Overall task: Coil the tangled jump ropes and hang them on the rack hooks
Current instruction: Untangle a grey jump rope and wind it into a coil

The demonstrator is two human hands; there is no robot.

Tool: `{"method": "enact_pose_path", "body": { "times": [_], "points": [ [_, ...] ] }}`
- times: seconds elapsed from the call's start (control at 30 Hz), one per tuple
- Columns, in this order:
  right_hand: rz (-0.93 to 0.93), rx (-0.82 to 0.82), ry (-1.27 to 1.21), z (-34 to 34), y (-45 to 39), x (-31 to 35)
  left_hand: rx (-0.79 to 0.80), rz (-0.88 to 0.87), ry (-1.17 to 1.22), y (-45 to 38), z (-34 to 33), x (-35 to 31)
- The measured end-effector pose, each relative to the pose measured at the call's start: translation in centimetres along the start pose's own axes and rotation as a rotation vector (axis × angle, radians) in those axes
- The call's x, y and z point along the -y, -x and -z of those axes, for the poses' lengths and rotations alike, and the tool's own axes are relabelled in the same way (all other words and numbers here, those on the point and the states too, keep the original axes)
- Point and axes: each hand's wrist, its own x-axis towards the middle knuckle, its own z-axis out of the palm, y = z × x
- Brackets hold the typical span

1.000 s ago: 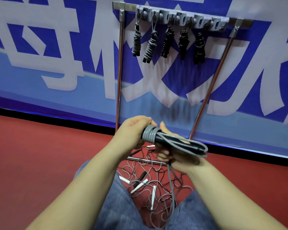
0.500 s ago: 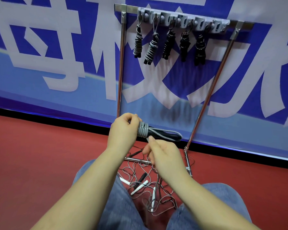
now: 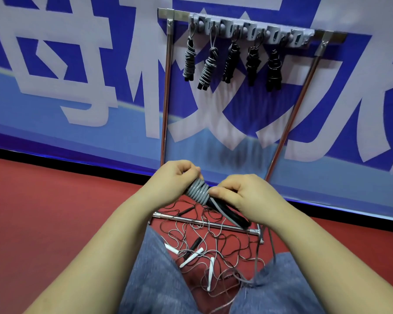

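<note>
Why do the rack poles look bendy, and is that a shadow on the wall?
Head view: the wide-angle lens makes the rack poles lean and splay; the soft grey smudges on the banner are the hanging ropes' blurry shadows; both hands look sharp.

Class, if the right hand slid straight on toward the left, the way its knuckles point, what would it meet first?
Most likely the grey rope coils at its fingertips, then the left hand holding them; depth is uncertain.
</note>
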Motion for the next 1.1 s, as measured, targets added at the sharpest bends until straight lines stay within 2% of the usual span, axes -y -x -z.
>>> {"method": "enact_pose_path", "body": {
  "times": [0.07,0.17,0.27,0.4,0.43,0.47,0.53,0.6,0.7,0.83,0.97,1.1],
  "points": [
    [-0.001,0.076,-0.129,0.3,-0.2,-0.3,0.038,-0.02,0.082,0.2,0.0,-0.2],
    [0.007,0.105,-0.255,0.7,-0.3,-0.1,0.06,-0.039,0.201,0.6,-0.2,-0.6],
    [-0.086,0.126,-0.514,1.0,-0.1,0.1,0.074,-0.045,0.358,0.9,-0.6,-1.2],
    [-0.262,0.105,-0.614,-0.2,-0.2,0.0,0.045,-0.053,0.52,0.9,-0.9,-1.7],
    [-0.324,0.118,-0.747,-0.8,-0.1,0.0,0.036,-0.047,0.552,0.9,-1.0,-1.8],
    [-0.363,0.142,-0.982,-1.5,0.0,0.2,0.025,-0.04,0.577,0.9,-1.1,-1.9],
    [-0.334,0.177,-1.491,-2.9,0.1,1.0,-0.017,-0.024,0.592,0.8,-1.2,-2.0],
    [-0.346,0.097,-1.645,-3.9,0.2,1.9,-0.077,-0.001,0.573,0.7,-1.5,-1.9],
    [-0.427,-0.013,-1.583,-4.5,0.1,2.6,-0.176,0.059,0.577,0.6,-2.1,-1.3],
    [-0.496,-0.013,-1.385,-5.1,0.6,2.7,-0.314,0.054,0.437,0.2,-2.5,-0.2],
    [-0.407,0.017,-1.096,-5.5,1.7,2.9,-0.436,0.066,0.197,-0.2,-2.5,0.6],
    [-0.335,0.089,-0.76,-5.2,2.4,2.8,-0.454,0.091,-0.054,0.0,-2.4,1.3]
  ]
}}
